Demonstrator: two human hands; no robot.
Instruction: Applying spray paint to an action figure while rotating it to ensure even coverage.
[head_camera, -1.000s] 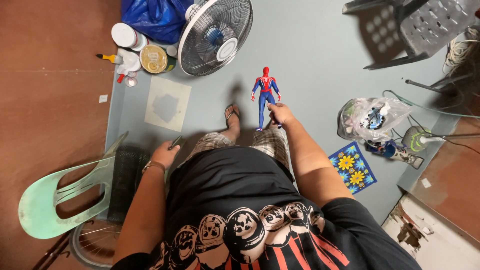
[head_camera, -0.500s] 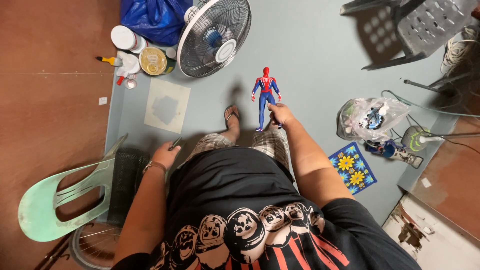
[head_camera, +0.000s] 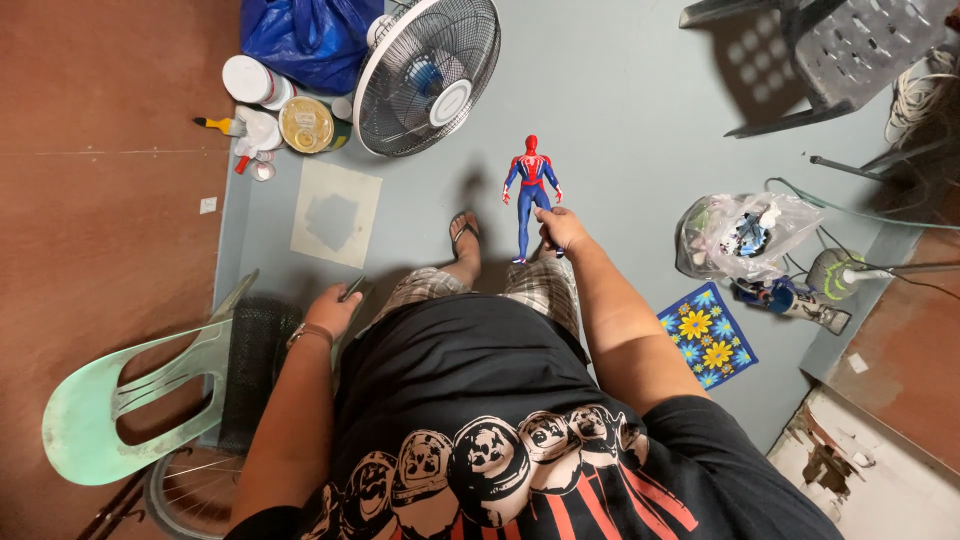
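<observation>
My right hand (head_camera: 562, 229) grips a red and blue action figure (head_camera: 530, 185) by its lower legs, holding it upright out in front of me above the grey floor. My left hand (head_camera: 332, 307) rests at my left hip and is closed on a small dark flat object (head_camera: 352, 289) that I cannot identify. A sandalled foot (head_camera: 464, 236) shows below the figure, and my plaid shorts and black printed shirt fill the lower middle.
A standing fan (head_camera: 428, 72) is ahead, with a blue bag (head_camera: 308, 38), jars and a tin (head_camera: 306, 124) to its left. A green plastic chair (head_camera: 130, 395) is at left, a grey chair (head_camera: 840, 50) top right, and a plastic bag (head_camera: 745, 232) with a flowered mat (head_camera: 706, 336) at right.
</observation>
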